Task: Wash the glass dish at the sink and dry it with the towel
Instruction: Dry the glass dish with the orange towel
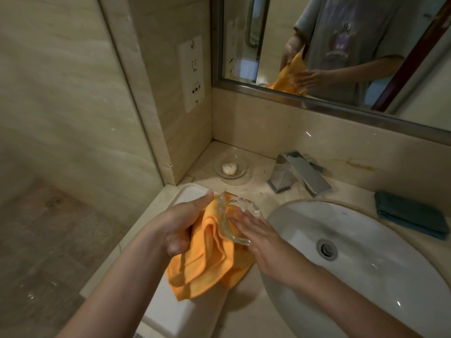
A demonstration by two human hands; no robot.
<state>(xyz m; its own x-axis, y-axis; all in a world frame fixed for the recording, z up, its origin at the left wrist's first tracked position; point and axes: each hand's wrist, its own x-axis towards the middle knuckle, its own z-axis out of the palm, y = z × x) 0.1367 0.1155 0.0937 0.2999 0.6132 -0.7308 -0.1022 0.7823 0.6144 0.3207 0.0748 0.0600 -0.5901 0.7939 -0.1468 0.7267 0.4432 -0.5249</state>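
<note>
Left hand (181,225) clutching orange towel (207,259) (right hand (262,236) flat) against upright glass dish (234,217) between.

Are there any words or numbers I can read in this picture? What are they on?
No words or numbers can be read.
Wall socket plate: a small drawn symbol and tiny marks, too blurred to read.
Shirt in the mirror: a cartoon print, no readable letters.
Soap: no readable stamp.

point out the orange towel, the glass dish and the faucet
orange towel (207,264), head view, hanging folds
glass dish (225,225), head view, clear side wall
faucet (300,175), head view, flat spout
</note>
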